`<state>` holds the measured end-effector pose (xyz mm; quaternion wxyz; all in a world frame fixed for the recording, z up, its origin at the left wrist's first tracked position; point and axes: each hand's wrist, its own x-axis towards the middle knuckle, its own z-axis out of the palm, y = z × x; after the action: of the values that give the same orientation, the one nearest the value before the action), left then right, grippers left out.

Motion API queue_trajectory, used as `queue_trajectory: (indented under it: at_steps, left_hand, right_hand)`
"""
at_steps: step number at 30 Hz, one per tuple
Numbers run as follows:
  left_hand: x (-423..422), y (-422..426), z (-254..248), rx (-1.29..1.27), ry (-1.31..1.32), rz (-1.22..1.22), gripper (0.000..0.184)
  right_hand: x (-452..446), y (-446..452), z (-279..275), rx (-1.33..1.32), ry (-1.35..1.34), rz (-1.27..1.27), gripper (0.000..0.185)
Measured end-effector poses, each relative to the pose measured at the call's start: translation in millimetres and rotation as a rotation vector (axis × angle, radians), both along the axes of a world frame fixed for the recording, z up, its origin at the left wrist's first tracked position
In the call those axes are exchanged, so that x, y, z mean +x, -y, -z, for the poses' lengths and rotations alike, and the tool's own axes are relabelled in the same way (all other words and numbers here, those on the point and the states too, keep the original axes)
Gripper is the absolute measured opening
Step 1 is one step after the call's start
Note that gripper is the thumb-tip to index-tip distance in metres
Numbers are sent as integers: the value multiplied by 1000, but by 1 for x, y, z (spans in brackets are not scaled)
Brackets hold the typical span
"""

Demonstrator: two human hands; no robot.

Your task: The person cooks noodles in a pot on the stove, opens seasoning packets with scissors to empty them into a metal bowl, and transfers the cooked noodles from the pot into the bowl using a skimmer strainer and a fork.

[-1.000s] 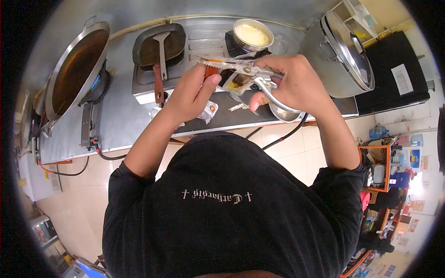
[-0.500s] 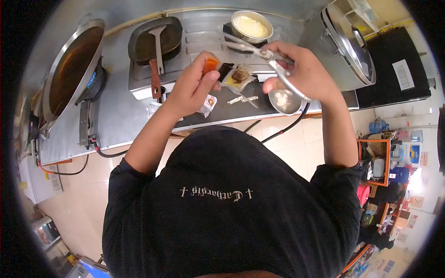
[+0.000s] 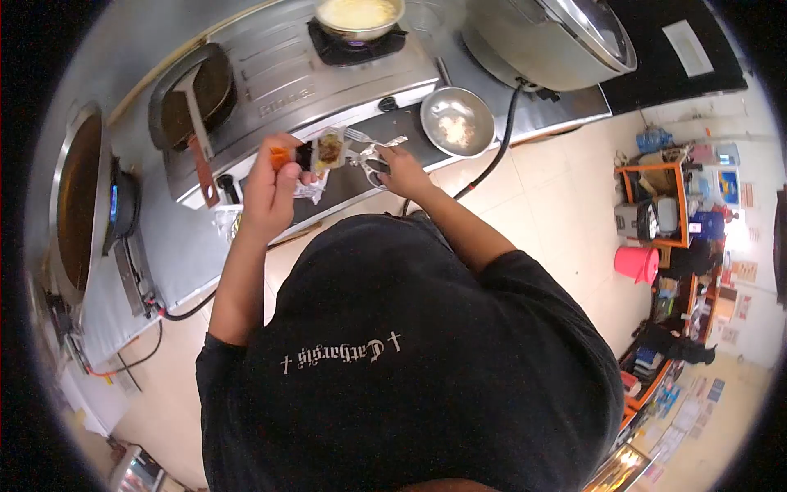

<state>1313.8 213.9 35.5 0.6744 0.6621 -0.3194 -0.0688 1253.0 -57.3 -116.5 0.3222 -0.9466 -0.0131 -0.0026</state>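
Small seasoning sachets (image 3: pixel 328 150), with orange, dark and clear parts, are pinched in my left hand (image 3: pixel 275 184) above the counter's front strip. My right hand (image 3: pixel 403 170) is lower, at the counter edge, with its fingers at the metal shears (image 3: pixel 371 170); whether it still grips them is unclear. A fork (image 3: pixel 357 136) and a torn silvery wrapper (image 3: pixel 393 143) lie by the fingertips. Just right of them is a metal bowl (image 3: pixel 457 122) with pale bits inside. A crumpled packet (image 3: pixel 311 190) is partly hidden behind my left hand.
A pot of pale food (image 3: pixel 357 13) sits over a lit burner. On the stove's left is a square pan (image 3: pixel 176 115) with a spatula (image 3: pixel 195 115). A wok (image 3: pixel 78 205) stands far left, a large lidded pot (image 3: pixel 533 41) back right. A black hose (image 3: pixel 507 131) crosses the counter edge.
My right hand has carried the shears down to the counter, beside the fork. My left hand still has the sachets. The camera view has turned and shifted, showing more of the right side.
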Motion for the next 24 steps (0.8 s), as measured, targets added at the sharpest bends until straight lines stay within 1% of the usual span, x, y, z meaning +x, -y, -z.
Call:
queue_trajectory:
  at_steps: [1, 2, 4, 5, 6, 8, 9, 10, 11, 12, 13, 14, 15, 16, 18, 20, 21, 23, 24]
  left_hand:
    - [-1, 14, 4, 22, -45, 54, 22]
    - [-3, 29, 8, 45, -91, 106, 22]
    - [-7, 70, 20, 85, -136, 159, 23]
    - [-7, 90, 29, 129, -155, 200, 24]
    - [-7, 112, 41, 133, -163, 211, 24]
    - [-7, 158, 70, 202, -83, 196, 25]
    - [-5, 182, 94, 205, -87, 204, 25]
    - [-3, 206, 122, 146, -199, 224, 26]
    - [-5, 228, 141, 88, -314, 240, 27]
    - [-8, 247, 149, 90, -322, 238, 27]
    - [-11, 266, 154, 46, -592, 235, 27]
    - [-14, 282, 160, 0, -859, 224, 27]
    - [-16, 297, 168, -53, -993, 201, 25]
    - [-16, 309, 167, -46, -995, 188, 25]
    - [-20, 330, 163, 65, -1078, 97, 23]
    - [-20, 339, 164, 82, -1112, 50, 23]
    - [-20, 342, 164, 108, -1127, 16, 23]
    - [-21, 346, 164, 124, -1160, -47, 22]
    - [-21, 348, 165, 117, -1160, -73, 22]
  right_hand:
    - [-5, 2, -5, -23, 101, -14, 55]
    - [-11, 9, -6, -16, 96, 4, 55]
    - [-24, 31, -11, 911, -254, -86, 58]
    - [-34, 41, -24, 1146, -240, -123, 61]
    - [-43, 53, -30, 1152, -241, -110, 61]
    - [-58, 79, -39, 1663, -240, -60, 59]
    - [-64, 90, -49, 1715, -236, 74, 45]
    - [-65, 103, -47, 1718, -236, 83, 45]
    - [-66, 117, -44, 1732, -242, 222, 37]
    - [-66, 132, -40, 1739, -250, 358, 30]
    - [-62, 148, -31, 1702, -263, 447, 23]
    - [-58, 165, -22, 1707, -276, 445, 23]
    - [-52, 182, -12, 1567, -327, 535, 20]
    - [-47, 196, -6, 1425, -376, 618, 17]
    - [-33, 219, 8, 1312, -350, 709, 17]
    - [-21, 240, 22, 1171, -352, 658, 18]
    - [-18, 246, 29, 1174, -371, 644, 18]
    - [-11, 253, 30, 1045, -421, 567, 13]
    - [-8, 255, 31, 1046, -434, 543, 13]
